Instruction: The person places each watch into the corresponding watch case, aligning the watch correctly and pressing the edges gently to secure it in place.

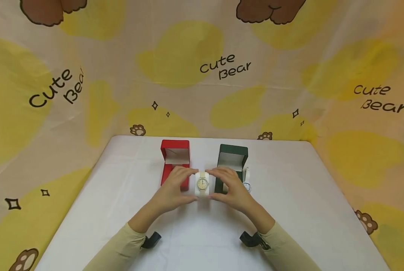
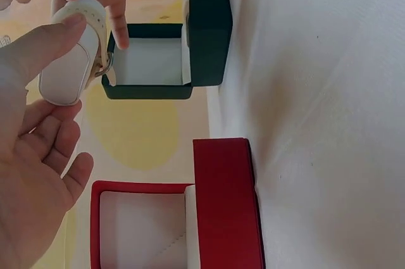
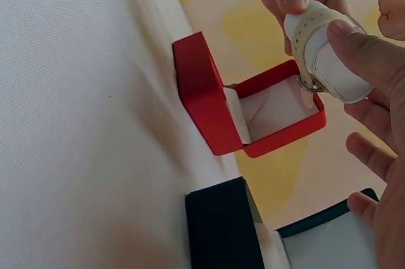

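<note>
Both hands, left hand (image 1: 174, 190) and right hand (image 1: 230, 190), pinch the watch (image 1: 202, 184) on its cushion (image 2: 63, 76) between thumb and fingers — best kept level and squeezed gently above the boxes.

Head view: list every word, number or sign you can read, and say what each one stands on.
"Cute Bear": printed three times on the yellow backdrop cloth.
Dial of the watch held by the left hand and right hand: markings too small to read.
Red box, green box: no text.
</note>
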{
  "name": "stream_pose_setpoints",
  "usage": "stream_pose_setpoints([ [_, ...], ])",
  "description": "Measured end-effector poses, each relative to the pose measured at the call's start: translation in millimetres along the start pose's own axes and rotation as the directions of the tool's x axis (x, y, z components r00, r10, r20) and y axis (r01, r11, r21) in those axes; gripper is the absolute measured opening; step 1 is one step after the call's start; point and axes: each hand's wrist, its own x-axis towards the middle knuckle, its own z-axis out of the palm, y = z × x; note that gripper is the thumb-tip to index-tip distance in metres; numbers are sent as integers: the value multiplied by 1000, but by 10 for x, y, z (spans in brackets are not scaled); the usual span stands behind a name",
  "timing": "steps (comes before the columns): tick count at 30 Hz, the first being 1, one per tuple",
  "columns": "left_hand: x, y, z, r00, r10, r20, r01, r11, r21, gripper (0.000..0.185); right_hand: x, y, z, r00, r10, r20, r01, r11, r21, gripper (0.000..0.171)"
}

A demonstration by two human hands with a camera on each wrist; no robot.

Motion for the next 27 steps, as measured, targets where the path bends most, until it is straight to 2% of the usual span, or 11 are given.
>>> stream_pose_setpoints([
  [7,17,60,-23,998,-53,17,53,998,16,83,-21,38,27,1000,-12,-9,12,1000,-24,80],
  [16,48,-30,-2,1000,-9,17,8,999,35,82,25,53,20,1000,-10,-3,9,997,-79,75],
  [21,82,-94,-66,1000,15,7,-15,999,40,81,118,56,41,1000,8,4,-7,997,-80,75],
  [27,101,-165,-170,1000,8,9,-8,999,37,82,223,18,72,1000,23,7,-22,996,-81,74],
])
